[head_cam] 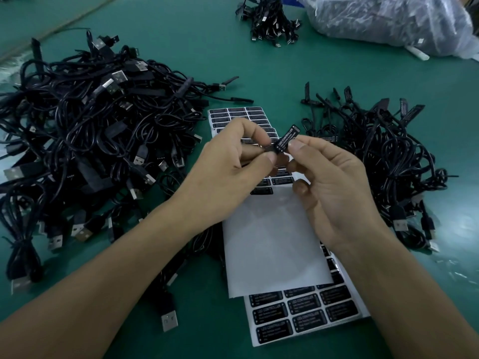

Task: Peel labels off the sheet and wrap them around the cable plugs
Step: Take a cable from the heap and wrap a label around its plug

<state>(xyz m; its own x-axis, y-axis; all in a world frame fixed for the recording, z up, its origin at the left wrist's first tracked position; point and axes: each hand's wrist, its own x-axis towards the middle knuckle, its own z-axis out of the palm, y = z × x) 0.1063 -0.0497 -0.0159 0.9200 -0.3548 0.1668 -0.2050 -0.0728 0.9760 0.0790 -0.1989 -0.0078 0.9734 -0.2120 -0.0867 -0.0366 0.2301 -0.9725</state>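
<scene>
While both hands meet above the label sheet (274, 250) at mid-table, the left hand (233, 164) pinches the black cable plug (271, 149) between thumb and curled fingers; the right hand (337, 185) pinches the label (285, 138), printed LED CONTROLLER, between thumb and forefinger, its other fingers loosely bent. Cannot tell whether the label is fully wrapped. Unlabelled cable pile (90, 138) lies left of the sheet, a smaller cable pile (375, 156) lies right, and a second label sheet (305, 314) lies partly under the first.

Dim bluish light, soft focus, wide-angle bending at the edges
</scene>
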